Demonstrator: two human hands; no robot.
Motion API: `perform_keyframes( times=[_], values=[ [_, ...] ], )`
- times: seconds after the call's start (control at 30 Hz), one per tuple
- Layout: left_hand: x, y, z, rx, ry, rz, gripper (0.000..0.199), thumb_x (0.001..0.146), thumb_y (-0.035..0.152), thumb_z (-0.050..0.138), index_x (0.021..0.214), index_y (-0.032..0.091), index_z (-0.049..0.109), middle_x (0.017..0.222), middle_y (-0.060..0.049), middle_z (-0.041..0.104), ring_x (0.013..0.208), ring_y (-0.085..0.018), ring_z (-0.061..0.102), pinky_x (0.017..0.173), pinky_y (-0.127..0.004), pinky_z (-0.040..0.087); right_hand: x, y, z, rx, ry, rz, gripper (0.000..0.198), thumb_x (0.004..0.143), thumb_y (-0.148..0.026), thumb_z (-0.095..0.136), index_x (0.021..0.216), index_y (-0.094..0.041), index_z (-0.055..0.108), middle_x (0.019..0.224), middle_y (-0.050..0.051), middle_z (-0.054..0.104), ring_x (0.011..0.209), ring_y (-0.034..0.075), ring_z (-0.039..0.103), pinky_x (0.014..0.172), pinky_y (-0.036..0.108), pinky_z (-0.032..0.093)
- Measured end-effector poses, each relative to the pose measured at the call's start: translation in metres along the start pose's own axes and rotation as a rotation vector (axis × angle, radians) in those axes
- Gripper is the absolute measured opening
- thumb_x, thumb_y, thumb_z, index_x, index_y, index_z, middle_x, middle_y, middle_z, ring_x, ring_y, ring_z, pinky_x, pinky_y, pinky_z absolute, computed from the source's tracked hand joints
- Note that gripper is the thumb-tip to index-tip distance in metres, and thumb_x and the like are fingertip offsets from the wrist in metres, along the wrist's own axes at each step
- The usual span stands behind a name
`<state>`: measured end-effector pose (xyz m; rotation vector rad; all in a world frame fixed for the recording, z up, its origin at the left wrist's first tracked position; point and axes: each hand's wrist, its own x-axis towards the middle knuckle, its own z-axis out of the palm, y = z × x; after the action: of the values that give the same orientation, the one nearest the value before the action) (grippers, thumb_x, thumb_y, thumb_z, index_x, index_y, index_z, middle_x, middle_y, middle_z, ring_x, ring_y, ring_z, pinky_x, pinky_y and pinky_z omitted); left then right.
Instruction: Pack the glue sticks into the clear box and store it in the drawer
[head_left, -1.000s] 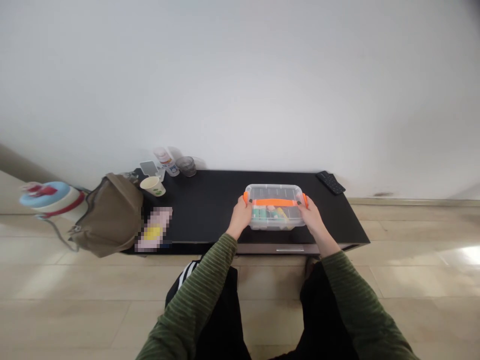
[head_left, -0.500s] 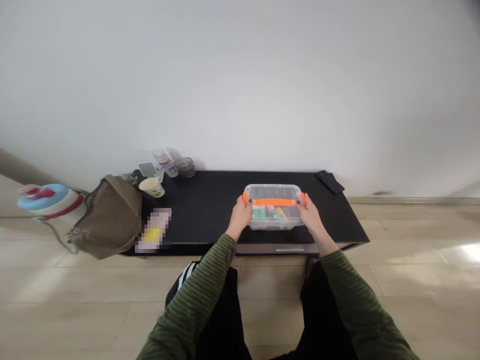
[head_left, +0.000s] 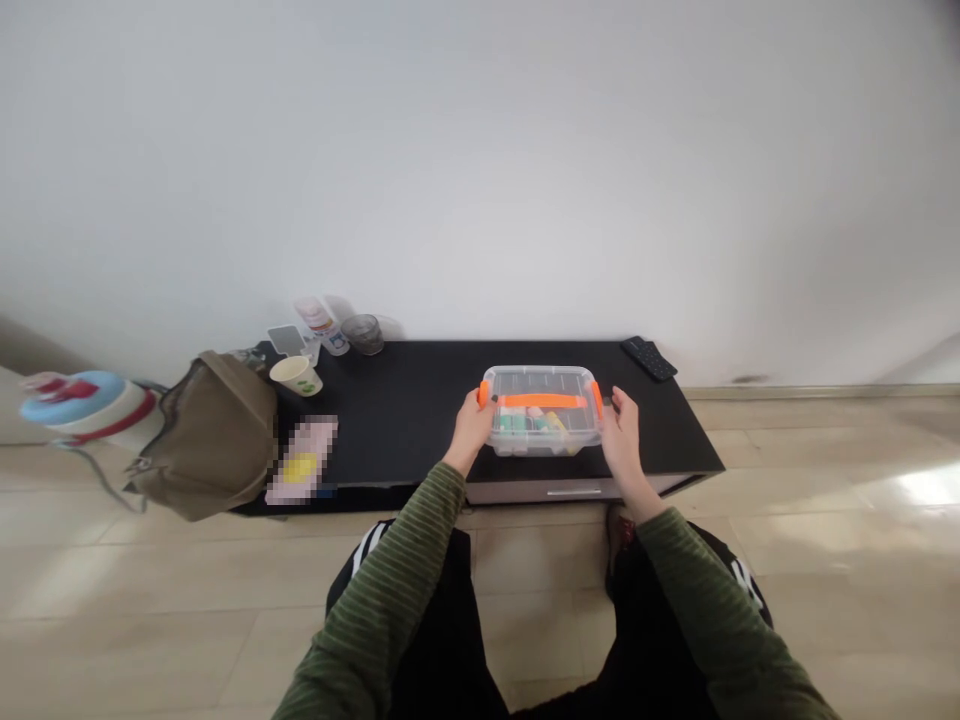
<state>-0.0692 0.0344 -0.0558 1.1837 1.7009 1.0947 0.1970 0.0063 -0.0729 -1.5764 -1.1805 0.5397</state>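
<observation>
A clear plastic storage box (head_left: 541, 438) with an orange carry handle and orange side latches sits low over the front of the black cabinet; I cannot tell whether it rests fully on the top. Its lid is on, and green, white and yellow items show through the plastic. My left hand (head_left: 472, 425) grips the box's left end, thumb by the latch. At the right end, my right hand (head_left: 622, 435) has its fingers lifted off the side, with the thumb close to the right latch.
The black cabinet (head_left: 405, 420) stands against a white wall. Dark remotes (head_left: 649, 359) lie at its back right. To the left are a brown bag (head_left: 206, 435), a paper cup (head_left: 297, 376), a smoky glass (head_left: 364, 335), a bottle (head_left: 322, 325) and a blue-lidded container (head_left: 94, 405).
The fingers of my right hand have loosened from the box's right end and straightened. My left hand keeps its hold. The view has shifted slightly.
</observation>
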Motion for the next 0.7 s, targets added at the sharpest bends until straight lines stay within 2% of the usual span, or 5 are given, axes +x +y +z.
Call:
perform_keyframes(
  times=[0.1, 0.17, 0.37, 0.57, 0.7],
  values=[
    [-0.001, -0.002, -0.001, -0.02, 0.002, 0.006, 0.043, 0.083, 0.031, 0.066, 0.124, 0.015, 0.063, 0.121, -0.015, 0.07, 0.109, -0.028, 0.065, 0.092, -0.035, 0.048, -0.045, 0.029, -0.005, 0.044, 0.156, 0.017, 0.048, 0.095, -0.052, 0.039, 0.13, -0.023, 0.054, 0.134, 0.013, 0.057, 0.127, 0.026, 0.054, 0.106, 0.042, 0.045],
    [-0.004, -0.004, -0.001, -0.041, -0.003, 0.01, 0.045, 0.083, 0.033, 0.067, 0.124, 0.015, 0.063, 0.12, -0.015, 0.07, 0.107, -0.027, 0.066, 0.091, -0.035, 0.049, -0.084, 0.061, -0.001, 0.038, 0.087, 0.168, 0.04, 0.094, -0.05, 0.037, 0.119, -0.026, 0.057, 0.118, 0.011, 0.063, 0.116, 0.027, 0.06, 0.098, 0.042, 0.05],
    [-0.02, -0.004, -0.007, -0.031, 0.029, 0.026, 0.045, 0.087, 0.036, 0.065, 0.126, 0.014, 0.061, 0.121, -0.015, 0.069, 0.107, -0.026, 0.066, 0.09, -0.033, 0.049, -0.145, 0.139, 0.035, 0.251, -0.181, 0.974, 0.007, 0.087, -0.029, 0.056, 0.091, -0.023, 0.054, 0.085, 0.001, 0.064, 0.072, 0.017, 0.068, 0.058, 0.025, 0.048],
    [-0.04, -0.013, -0.022, -0.011, 0.059, 0.022, 0.048, 0.089, 0.036, 0.063, 0.13, 0.012, 0.06, 0.125, -0.016, 0.068, 0.11, -0.026, 0.065, 0.093, -0.034, 0.049, -0.107, 0.161, 0.051, 0.366, -0.183, 1.088, 0.007, 0.094, -0.019, 0.057, 0.087, -0.017, 0.055, 0.07, 0.001, 0.061, 0.06, 0.013, 0.065, 0.049, 0.017, 0.041],
    [-0.047, -0.026, -0.03, -0.044, 0.076, 0.042, 0.049, 0.089, 0.039, 0.064, 0.13, 0.013, 0.061, 0.126, -0.015, 0.068, 0.112, -0.026, 0.064, 0.096, -0.036, 0.049, -0.095, 0.173, 0.054, 0.444, -0.168, 1.015, 0.017, 0.1, -0.029, 0.057, 0.107, -0.014, 0.062, 0.095, 0.006, 0.067, 0.078, 0.014, 0.066, 0.065, 0.025, 0.055]
  ],
)
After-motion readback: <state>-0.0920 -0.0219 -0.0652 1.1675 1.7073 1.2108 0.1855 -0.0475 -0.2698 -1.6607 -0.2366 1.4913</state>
